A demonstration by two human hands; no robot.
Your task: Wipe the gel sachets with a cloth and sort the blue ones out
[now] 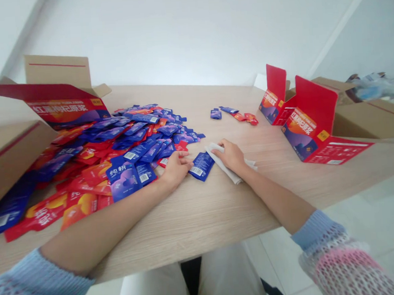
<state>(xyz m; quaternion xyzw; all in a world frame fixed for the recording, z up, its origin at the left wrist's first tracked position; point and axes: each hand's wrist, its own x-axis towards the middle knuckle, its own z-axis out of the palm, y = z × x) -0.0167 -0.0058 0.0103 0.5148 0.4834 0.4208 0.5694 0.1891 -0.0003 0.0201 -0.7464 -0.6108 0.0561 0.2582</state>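
Observation:
My left hand (178,170) has its fingers bent at the left corner of a blue sachet (202,166) that lies on the table in front of me. They seem to pinch that corner, though the thumb is partly hidden. A folded white cloth (231,174) is gripped in my right hand (231,156), its near edge by the right side of the same sachet. Left of my left hand spreads a large heap of blue and red sachets (122,143).
An opened red carton (69,109) with raised flaps lies behind the heap. Several loose sachets (216,114) rest toward the back. To the right stand two open red cartons, a nearer one (317,134) and a farther one (276,103). Clear plastic bags (378,87) show at the far right.

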